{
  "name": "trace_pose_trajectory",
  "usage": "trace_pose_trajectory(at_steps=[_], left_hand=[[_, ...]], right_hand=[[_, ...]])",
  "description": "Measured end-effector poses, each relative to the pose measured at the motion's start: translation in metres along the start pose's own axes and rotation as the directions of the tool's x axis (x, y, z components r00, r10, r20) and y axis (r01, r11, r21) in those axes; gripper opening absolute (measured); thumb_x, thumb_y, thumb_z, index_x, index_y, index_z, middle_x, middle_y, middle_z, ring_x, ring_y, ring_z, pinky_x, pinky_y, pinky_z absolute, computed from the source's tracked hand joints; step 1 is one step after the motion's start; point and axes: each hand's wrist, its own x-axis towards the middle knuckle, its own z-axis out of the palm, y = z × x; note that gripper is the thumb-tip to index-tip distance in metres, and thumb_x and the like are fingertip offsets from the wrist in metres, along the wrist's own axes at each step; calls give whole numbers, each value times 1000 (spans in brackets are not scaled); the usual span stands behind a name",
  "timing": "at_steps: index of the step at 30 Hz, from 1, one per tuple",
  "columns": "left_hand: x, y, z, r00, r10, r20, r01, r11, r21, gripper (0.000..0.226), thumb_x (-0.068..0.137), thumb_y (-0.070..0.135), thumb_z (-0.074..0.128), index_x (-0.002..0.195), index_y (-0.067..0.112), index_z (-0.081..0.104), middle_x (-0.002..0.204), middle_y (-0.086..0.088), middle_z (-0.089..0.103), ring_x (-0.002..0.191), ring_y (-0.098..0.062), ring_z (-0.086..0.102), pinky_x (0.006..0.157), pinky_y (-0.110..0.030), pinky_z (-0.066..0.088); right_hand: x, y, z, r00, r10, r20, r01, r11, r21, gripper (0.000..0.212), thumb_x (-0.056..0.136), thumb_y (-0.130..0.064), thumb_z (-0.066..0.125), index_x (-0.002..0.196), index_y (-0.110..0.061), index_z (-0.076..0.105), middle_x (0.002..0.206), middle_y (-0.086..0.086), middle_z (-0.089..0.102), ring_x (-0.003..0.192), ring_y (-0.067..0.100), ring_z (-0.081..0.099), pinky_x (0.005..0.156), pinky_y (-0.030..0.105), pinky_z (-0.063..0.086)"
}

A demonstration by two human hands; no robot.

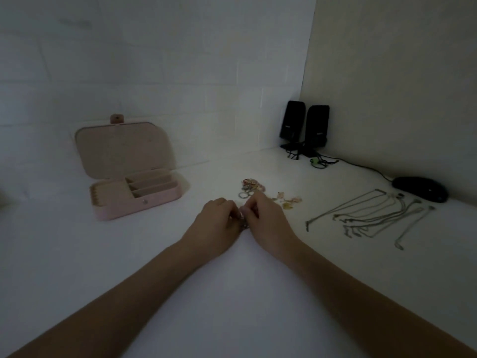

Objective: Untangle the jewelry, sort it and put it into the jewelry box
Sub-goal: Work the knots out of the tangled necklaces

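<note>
While a small tangled piece (pixel 244 224) is pinched between the left hand (pixel 216 223) and right hand (pixel 268 223), rings (pixel 249 188) just beyond and chains (pixel 366 215) rightward are already sorted; the jewelry box (pixel 134 192), far left, is judged unfilled.

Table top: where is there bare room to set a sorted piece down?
Bare table between the forearms, and between the jewelry box and the left hand. Crowded right of the right hand: rings, chains, mouse.
</note>
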Motion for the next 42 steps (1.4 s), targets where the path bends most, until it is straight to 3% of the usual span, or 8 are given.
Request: trace_pose_trajectory(at_steps=[5, 8, 10, 14, 24, 31, 37, 42], left_hand=[[-1, -6, -6, 996, -84, 41, 93, 945, -312, 7, 79, 13, 67, 74, 11, 63, 77, 0, 67, 67, -7, 58, 62, -12, 42], [0, -5, -7, 983, -185, 19, 170, 855, -490, 12, 82, 8, 61, 70, 10, 59, 70, -5, 64, 64, -11, 53, 62, -22, 40], [2, -1, -10, 954, -290, 72, 248, 638, -729, 19, 88, 6, 54, 70, 11, 54, 66, -3, 63, 68, -15, 58, 61, -24, 42], [6, 3, -17, 865, -367, 341, 329, -98, -939, 19, 95, 2, 42, 78, 2, 51, 62, -9, 68, 58, -15, 68, 55, -22, 56], [17, -21, -29, 864, -328, 383, 219, -439, -871, 24, 95, 17, 47, 74, 7, 54, 50, 1, 40, 40, -10, 45, 52, -21, 53], [18, -22, -37, 901, -300, 313, 201, -351, -915, 24, 92, 27, 53, 80, 9, 62, 48, 2, 44, 43, -5, 48, 58, -21, 56], [18, -25, -43, 916, -300, 266, 174, -302, -937, 30, 90, 26, 54, 72, 13, 76, 50, 6, 43, 42, -2, 40, 53, -15, 47], [18, -34, -55, 908, -381, 174, 114, -174, -978, 26, 95, 36, 47, 91, 24, 70, 47, 10, 36, 42, -2, 38, 49, -16, 44]], right_hand=[[3, -7, 4, 997, 68, -47, -45, 920, 389, 13, 97, -11, 49, 84, -9, 48, 65, -1, 54, 53, 6, 51, 48, 14, 40], [4, -12, -1, 986, 165, -19, -116, 765, 633, 22, 98, -9, 46, 76, -10, 48, 65, 4, 53, 56, 13, 51, 55, 26, 47], [8, -16, -9, 956, 277, 101, -233, 501, 834, 28, 100, -10, 42, 73, -9, 48, 64, 4, 49, 57, 12, 47, 57, 23, 45], [14, -16, -27, 870, 322, 373, -400, 19, 916, 31, 101, -15, 39, 72, -10, 48, 58, -1, 44, 50, 9, 41, 48, 17, 33], [11, -11, -37, 862, 204, 464, -503, 238, 831, 27, 96, -28, 48, 71, -18, 48, 51, -8, 40, 28, 2, 22, 31, 13, 12], [5, -14, -40, 933, 202, 298, -324, 832, 450, 29, 92, -35, 56, 83, -11, 70, 41, -1, 42, 36, 11, 36, 41, 21, 30], [2, -16, -44, 979, 128, 159, -180, 907, 381, 43, 94, -30, 55, 59, -11, 70, 57, 2, 65, 47, 4, 53, 50, 6, 37], [4, -12, -46, 978, 94, 184, -150, 936, 320, 67, 94, -39, 51, 37, -5, 47, 52, 7, 56, 54, 4, 59, 68, 20, 39]])
